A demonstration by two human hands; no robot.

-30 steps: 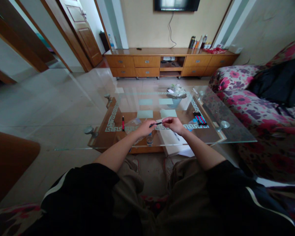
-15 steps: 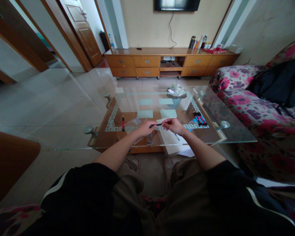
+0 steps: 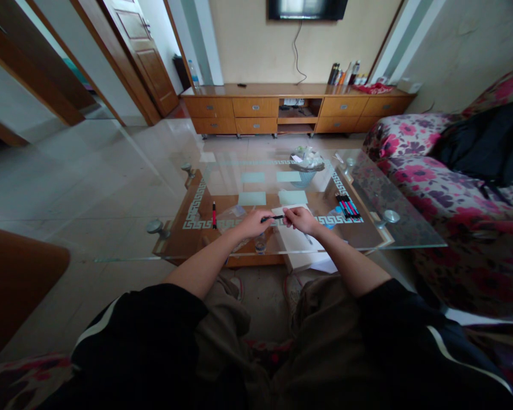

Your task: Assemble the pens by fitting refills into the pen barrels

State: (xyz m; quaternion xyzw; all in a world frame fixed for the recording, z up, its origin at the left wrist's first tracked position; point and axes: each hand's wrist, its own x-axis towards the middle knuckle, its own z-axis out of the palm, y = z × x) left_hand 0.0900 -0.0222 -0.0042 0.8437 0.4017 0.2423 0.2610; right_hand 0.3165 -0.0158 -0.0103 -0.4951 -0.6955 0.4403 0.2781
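Observation:
Between my two hands, above the near part of the glass table [image 3: 222, 242], is a thin black pen [image 3: 277, 217]. My left hand [image 3: 257, 222] is closed around its left end. At the other end, the fingers of my right hand [image 3: 300, 219] are pinched on it. Whether the pen is one piece or two parts is too small to tell. A red and black pen [image 3: 214, 215] lies alone to the left. Toward the right side, several pens [image 3: 347, 206] in red, blue and black lie side by side.
A basket [image 3: 303, 177] stuffed with plastic bags shows near the table's far side. Below the glass near my right hand are a white box [image 3: 297, 256] and papers. A flowered sofa [image 3: 431, 188] bearing a black bag [image 3: 491, 145] stands right. A wooden cabinet [image 3: 256, 107] lines the wall.
My right hand's fingers have shifted slightly and closed more tightly at the pen's right end. The left hand stays almost in place, and the pens on the table have not moved.

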